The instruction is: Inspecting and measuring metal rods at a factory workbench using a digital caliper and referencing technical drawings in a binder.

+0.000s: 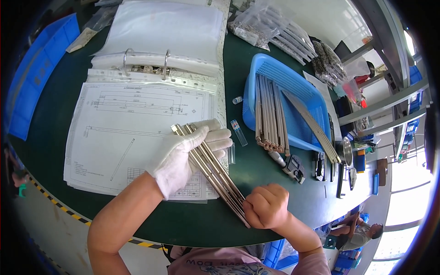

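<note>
Several rods [213,173] are held slantwise across the left grip [181,156], which is gloved in white and closed around them, with the thumb laid over the top and the fingers spread out beneath. The rods are slim, straight and metallic, silvery with a faint warm tint; bright streaks are thrown along their sides, and dark gaps are left between them. Their upper ends, just beyond the left thumb, are squared and blocky, and are not quite level with one another. The lower ends are run down to the near side of the right grip [267,206]. That grip is bare, with fingers curled and pressed against the rods; whether any rod is pinched in it cannot be told.

Beneath the left grip a drawing [110,137] is spread on the green counter [176,224], and beyond it an opened binder [146,72] is seen. A vial [238,133] is set just right of the left fingertips. Beyond the right grip, a caliper [293,169] is laid near a blue basket [293,73], in which a brownish bundle [270,110] and a paler bundle [311,123] are leaned. Well left of the left grip, a blue bin [41,75] is placed.
</note>
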The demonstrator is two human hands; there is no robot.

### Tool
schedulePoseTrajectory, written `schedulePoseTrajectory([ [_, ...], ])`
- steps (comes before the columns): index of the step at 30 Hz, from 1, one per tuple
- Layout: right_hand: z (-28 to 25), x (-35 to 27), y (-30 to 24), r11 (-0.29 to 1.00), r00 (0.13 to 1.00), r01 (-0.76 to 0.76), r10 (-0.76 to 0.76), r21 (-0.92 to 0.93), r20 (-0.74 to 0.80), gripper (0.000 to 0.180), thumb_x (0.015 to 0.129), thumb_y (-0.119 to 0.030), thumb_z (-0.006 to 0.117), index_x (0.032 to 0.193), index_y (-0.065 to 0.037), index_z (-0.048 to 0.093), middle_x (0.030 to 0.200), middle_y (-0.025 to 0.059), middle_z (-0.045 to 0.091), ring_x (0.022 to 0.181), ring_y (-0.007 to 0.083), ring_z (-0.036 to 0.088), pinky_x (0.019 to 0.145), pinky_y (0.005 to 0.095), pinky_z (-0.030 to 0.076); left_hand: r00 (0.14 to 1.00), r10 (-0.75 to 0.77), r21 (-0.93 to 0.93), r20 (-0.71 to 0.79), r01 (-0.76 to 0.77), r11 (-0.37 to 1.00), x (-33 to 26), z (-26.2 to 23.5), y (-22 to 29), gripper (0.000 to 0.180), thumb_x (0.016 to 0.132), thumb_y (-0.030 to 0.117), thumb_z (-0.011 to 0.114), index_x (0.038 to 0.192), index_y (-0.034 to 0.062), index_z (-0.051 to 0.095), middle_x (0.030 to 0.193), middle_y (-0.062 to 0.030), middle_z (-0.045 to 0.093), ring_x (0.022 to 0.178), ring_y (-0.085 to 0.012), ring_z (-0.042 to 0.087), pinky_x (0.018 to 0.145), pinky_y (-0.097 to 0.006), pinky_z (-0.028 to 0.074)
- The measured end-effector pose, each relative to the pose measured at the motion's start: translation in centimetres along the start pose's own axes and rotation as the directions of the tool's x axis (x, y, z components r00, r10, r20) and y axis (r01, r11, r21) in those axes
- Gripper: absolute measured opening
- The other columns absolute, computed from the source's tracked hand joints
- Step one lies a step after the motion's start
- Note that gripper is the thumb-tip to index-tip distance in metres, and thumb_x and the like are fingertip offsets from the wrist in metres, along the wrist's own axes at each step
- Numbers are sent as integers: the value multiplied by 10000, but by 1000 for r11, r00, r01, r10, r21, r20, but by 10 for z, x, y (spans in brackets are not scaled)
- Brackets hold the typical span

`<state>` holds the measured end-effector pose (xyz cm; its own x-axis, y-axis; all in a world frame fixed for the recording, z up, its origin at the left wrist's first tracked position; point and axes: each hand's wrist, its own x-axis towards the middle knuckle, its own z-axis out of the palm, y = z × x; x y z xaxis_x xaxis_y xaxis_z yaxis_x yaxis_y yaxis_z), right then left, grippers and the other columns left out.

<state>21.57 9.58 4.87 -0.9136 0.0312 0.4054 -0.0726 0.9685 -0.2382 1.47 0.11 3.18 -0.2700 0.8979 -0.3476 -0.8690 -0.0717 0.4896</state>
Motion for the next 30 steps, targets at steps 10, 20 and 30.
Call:
schedulePoseTrajectory([
  [10, 5, -3, -1, 1000, 999, 21, -21, -4, -47, 156, 578, -40, 616, 634, -73, 475, 550, 45, 462, 396, 216, 407, 380, 329, 305, 1000, -20, 8, -8, 20, 1000, -1, 3, 2, 362, 946, 206, 414, 1230, -18, 418, 1168, -187, 550, 1084, -287, 548, 908, -376, 465],
  [20, -2, 2, 0, 989, 995, -91, 96, 119, -34, 105, 626, -28, 593, 639, -64, 496, 553, 61, 472, 408, 242, 411, 398, 350, 314, 1000, -17, -17, -3, 17, 1000, 0, 1, 0, 334, 935, 195, 453, 1204, -2, 471, 1118, -158, 583, 1030, -245, 578, 866, -335, 484],
  [30, 4, 5, -5, 985, 996, -94, 93, 143, 12, 114, 623, -37, 606, 645, -75, 500, 562, 53, 477, 409, 234, 414, 399, 347, 312, 1000, -9, -2, 24, 9, 1000, 2, -2, -2, 359, 945, 199, 417, 1229, -20, 425, 1171, -187, 545, 1075, -290, 553, 916, -391, 463],
])
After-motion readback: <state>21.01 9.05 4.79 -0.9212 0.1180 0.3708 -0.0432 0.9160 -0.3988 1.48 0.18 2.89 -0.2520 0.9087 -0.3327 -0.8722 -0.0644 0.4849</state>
